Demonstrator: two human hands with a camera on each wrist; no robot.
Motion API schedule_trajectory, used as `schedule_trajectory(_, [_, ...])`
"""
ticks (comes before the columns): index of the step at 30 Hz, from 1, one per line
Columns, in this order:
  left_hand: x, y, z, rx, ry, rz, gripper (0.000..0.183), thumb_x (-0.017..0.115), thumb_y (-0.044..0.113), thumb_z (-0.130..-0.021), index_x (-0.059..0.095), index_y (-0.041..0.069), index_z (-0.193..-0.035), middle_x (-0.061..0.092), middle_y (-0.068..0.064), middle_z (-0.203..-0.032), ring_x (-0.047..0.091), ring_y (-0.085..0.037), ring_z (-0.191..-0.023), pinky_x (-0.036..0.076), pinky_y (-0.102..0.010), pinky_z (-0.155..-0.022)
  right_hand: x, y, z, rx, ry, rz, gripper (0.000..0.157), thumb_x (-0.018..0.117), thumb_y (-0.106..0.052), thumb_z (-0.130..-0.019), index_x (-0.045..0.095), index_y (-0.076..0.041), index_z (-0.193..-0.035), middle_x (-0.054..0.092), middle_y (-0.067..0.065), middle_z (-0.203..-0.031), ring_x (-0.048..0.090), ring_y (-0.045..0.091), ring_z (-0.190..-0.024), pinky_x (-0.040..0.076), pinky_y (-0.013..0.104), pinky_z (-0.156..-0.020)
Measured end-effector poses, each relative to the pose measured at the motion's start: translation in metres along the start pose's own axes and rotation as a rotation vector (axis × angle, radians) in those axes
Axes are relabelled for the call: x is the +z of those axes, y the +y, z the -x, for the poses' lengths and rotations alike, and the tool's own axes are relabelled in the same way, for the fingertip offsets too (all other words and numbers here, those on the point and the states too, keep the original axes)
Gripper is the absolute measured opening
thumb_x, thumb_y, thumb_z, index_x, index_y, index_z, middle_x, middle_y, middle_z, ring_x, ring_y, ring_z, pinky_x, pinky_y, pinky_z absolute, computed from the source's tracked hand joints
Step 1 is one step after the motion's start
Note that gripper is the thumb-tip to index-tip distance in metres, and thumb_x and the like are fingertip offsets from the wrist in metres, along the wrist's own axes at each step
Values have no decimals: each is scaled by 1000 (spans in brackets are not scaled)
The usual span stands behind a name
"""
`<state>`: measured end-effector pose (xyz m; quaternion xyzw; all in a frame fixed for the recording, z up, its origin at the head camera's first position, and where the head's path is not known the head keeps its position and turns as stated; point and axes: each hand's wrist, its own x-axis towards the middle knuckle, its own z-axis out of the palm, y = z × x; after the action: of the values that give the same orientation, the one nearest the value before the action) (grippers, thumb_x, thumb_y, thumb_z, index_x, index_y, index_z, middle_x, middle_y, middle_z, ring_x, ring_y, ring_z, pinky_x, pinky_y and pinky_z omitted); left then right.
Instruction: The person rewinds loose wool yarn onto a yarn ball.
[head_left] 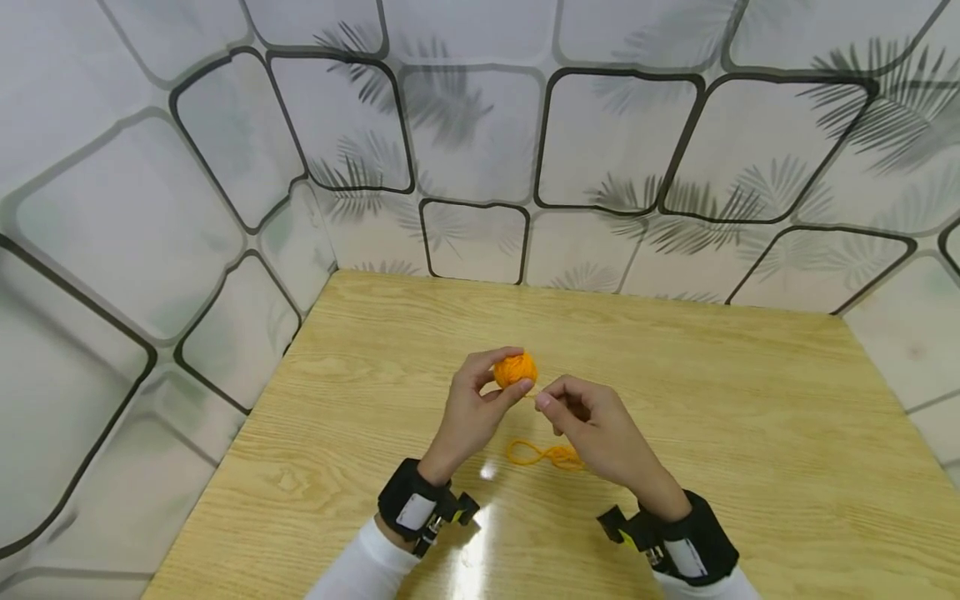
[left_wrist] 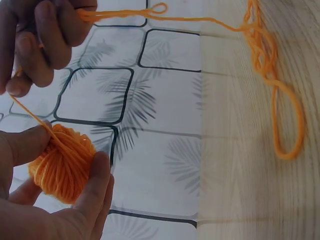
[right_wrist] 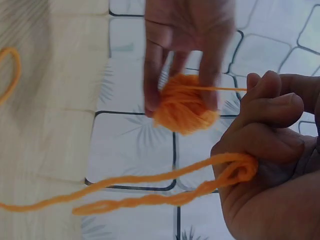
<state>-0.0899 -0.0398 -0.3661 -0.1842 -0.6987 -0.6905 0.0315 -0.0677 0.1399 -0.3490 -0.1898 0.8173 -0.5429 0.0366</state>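
Note:
My left hand holds a small ball of orange yarn between thumb and fingers, above the table. In the left wrist view, the wound strands of the yarn ball show between the fingertips. Just to the right, my right hand pinches the strand that runs taut from the ball. More yarn passes through its curled fingers, and a doubled length hangs out of them in the right wrist view. Below the hands, a loose, looped bundle of the same yarn lies on the table, partly hidden by the right hand.
The wooden table reaches back to a wall covered with a pattern of dark-outlined shapes and leaves. Another wall panel stands along the left side. Both wrists wear black bands with small cameras.

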Motion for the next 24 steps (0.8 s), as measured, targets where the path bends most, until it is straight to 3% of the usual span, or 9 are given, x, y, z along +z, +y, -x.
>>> schedule_trajectory(9, [-2,1,3,-5,-114,-7,34,58,12,-90,55,8,-123,49,-12,-120,54,-25,-101,51,-35,-77,-25,-9,-7,97,56,-295,34,53,-36,-92,53,-2,-92,37,13,-65,32,21,-50,27,29,-42])
schedule_trajectory(12, [-3,3,6,-13,-196,43,34,59,11,-89,54,6,-122,50,-12,-121,54,-26,-100,51,-37,-78,-29,-7,-14,115,119,-339,38,54,-37,-91,52,1,-94,38,12,-67,32,20,-51,26,28,-43])
schedule_trajectory(17, [-2,0,10,42,-300,160,37,62,4,-85,52,3,-120,49,-13,-121,54,-30,-103,49,-41,-81,-30,7,-29,132,160,-368,45,53,-39,-91,50,5,-100,40,9,-67,33,17,-50,26,26,-43])
schedule_trajectory(21, [-1,-6,11,111,-311,216,44,65,-3,-79,51,5,-120,45,-12,-123,52,-32,-106,48,-44,-83,-23,20,-34,153,137,-384,49,54,-40,-90,49,7,-101,40,9,-68,33,16,-50,27,25,-43])
schedule_trajectory(24, [0,-3,11,160,-272,225,47,67,-5,-77,50,5,-120,45,-12,-122,52,-32,-107,48,-45,-83,-15,28,-35,177,109,-402,47,54,-42,-90,50,4,-101,40,9,-69,33,16,-52,27,25,-44])
